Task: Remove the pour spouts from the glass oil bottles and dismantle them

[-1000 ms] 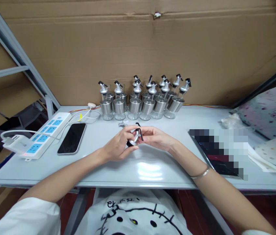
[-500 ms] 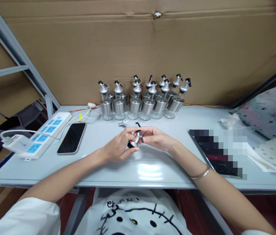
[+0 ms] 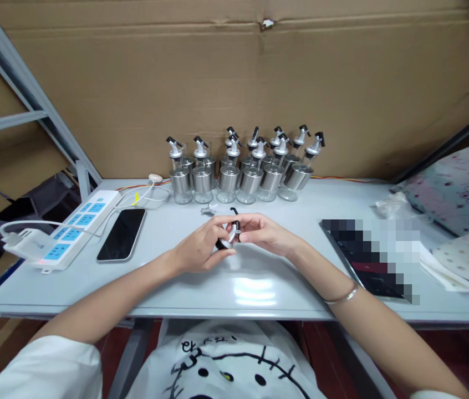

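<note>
A silver pour spout (image 3: 232, 239) with a black stopper base is between my two hands, just above the table. My left hand (image 3: 197, 248) is closed around its base end, thumb below. At the spout's tip, my right hand (image 3: 268, 235) pinches the black flip cap (image 3: 236, 227), partly hidden by the fingers. Just beyond my fingers lies a thin black bent piece (image 3: 234, 210). Beside it rests a small greyish piece (image 3: 208, 210), too small to name. Glass oil bottles with steel sleeves (image 3: 229, 180) stand behind, several with similar spouts fitted.
On the left are a phone (image 3: 122, 235) and a white power strip (image 3: 78, 226) with a charger and cable. A dark flat object (image 3: 363, 260), partly blurred out, lies at right near a crumpled plastic bag (image 3: 392, 206). Cardboard (image 3: 234, 83) walls the back.
The black cap has tilted in against the spout's tip, and my right fingers have shifted slightly with it. My left hand keeps its grip; the bottles have not moved.
</note>
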{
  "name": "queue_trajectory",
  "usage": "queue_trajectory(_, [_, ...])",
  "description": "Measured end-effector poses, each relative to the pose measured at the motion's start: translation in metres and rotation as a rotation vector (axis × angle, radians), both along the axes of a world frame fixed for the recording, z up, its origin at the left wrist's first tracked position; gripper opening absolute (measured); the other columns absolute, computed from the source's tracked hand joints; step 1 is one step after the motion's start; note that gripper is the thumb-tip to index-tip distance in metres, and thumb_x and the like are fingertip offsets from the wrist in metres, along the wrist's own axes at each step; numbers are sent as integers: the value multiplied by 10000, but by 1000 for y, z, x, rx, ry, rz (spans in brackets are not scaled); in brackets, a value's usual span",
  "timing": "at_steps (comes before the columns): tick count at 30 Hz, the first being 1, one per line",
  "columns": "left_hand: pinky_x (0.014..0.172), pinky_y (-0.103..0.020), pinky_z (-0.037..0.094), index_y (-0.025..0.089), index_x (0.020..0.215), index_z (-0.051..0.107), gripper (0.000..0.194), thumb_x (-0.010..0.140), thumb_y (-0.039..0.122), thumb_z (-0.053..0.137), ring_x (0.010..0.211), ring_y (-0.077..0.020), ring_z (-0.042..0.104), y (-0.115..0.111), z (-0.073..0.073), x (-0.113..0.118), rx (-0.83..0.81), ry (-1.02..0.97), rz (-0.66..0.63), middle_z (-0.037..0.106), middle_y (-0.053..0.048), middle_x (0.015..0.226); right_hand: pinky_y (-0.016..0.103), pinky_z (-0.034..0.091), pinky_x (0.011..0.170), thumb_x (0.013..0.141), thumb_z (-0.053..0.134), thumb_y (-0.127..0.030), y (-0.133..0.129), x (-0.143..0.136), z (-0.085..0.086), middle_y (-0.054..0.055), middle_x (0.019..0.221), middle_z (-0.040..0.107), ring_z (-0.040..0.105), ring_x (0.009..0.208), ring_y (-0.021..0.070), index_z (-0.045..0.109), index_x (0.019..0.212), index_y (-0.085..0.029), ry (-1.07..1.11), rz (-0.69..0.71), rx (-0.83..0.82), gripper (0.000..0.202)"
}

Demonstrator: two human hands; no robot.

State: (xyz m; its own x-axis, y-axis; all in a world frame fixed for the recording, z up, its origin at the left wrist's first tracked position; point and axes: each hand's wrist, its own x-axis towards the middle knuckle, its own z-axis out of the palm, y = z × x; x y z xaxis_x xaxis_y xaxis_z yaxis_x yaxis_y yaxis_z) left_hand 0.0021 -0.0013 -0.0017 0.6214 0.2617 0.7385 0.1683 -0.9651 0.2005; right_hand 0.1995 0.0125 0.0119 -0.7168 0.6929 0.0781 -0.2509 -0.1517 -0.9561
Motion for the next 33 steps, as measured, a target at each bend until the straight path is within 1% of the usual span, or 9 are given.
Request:
queue_trajectory(3, [764, -361, 526, 194, 1008, 382, 206, 877, 235, 536, 907, -173, 588, 0, -1, 0, -23, -41, -14, 483, -199, 1253, 258, 446, 774, 664, 791, -268, 1, 1, -1, 0, 827, 660, 584, 752, 104, 684, 900, -162, -5, 5, 35, 279])
queue_trajectory(5, [750, -357, 530, 193, 1000, 385, 211, 870, 225, 548, 893, -169, 606, 0, -2, 0, -29, -49, -10, 465, -224, 1294, 249, 440, 760, 680, 783, -292, 1, 1, -1, -2, 820, 650, 575, 751, 102, 681, 882, -161, -18, 3, 71, 262])
queue_trajectory(10, [811, -367, 528, 193, 988, 397, 206, 862, 203, 560, 1113, -220, 576, -1, -4, 0, -64, -49, -28, 482, -229, 1316, 240, 436, 742, 698, 770, -310, 2, 1, -3, -8, 807, 630, 556, 741, 101, 671, 875, -160, -44, -14, 131, 252])
queue_trajectory(15, [831, -369, 523, 184, 962, 414, 198, 852, 201, 578, 1153, -232, 553, 0, -4, 0, -89, -65, -22, 496, -226, 1291, 243, 434, 767, 713, 759, -298, 2, -4, -4, -12, 797, 631, 557, 743, 102, 668, 853, -159, -16, -26, 138, 217])
queue_trajectory(18, [785, -352, 536, 185, 948, 413, 197, 851, 220, 581, 1104, -225, 568, 1, -3, 0, -68, -63, -13, 479, -217, 1277, 242, 428, 775, 712, 759, -298, 1, -4, -3, -9, 805, 639, 562, 757, 106, 678, 861, -159, -16, -16, 121, 220])
queue_trajectory(22, [718, -317, 539, 184, 933, 426, 186, 852, 247, 581, 981, -198, 595, 1, -2, 0, -25, -58, 27, 491, -180, 1201, 243, 422, 764, 706, 763, -307, 1, -1, -2, 2, 825, 650, 564, 756, 109, 686, 909, -154, -42, -9, 84, 266])
queue_trajectory(25, [699, -304, 534, 183, 914, 433, 169, 861, 269, 568, 887, -169, 600, 1, 0, 0, 10, -51, 49, 499, -151, 1150, 233, 418, 754, 702, 765, -297, 1, 1, -2, 3, 825, 649, 562, 757, 104, 693, 919, -151, -43, 5, 67, 271])
queue_trajectory(30, [681, -281, 523, 182, 902, 445, 156, 868, 287, 556, 853, -157, 592, -1, 2, 0, 32, -17, 101, 501, -123, 1096, 242, 423, 745, 723, 744, -301, 0, 1, -1, 10, 841, 647, 554, 751, 105, 701, 918, -157, -18, 5, 19, 246])
queue_trajectory(33, [673, -280, 520, 186, 904, 447, 149, 872, 287, 552, 783, -136, 585, -3, 2, 1, 30, 17, 142, 505, -106, 1065, 253, 428, 742, 718, 746, -302, 0, 0, -2, 17, 852, 652, 555, 754, 111, 706, 903, -161, -3, -16, -15, 237])
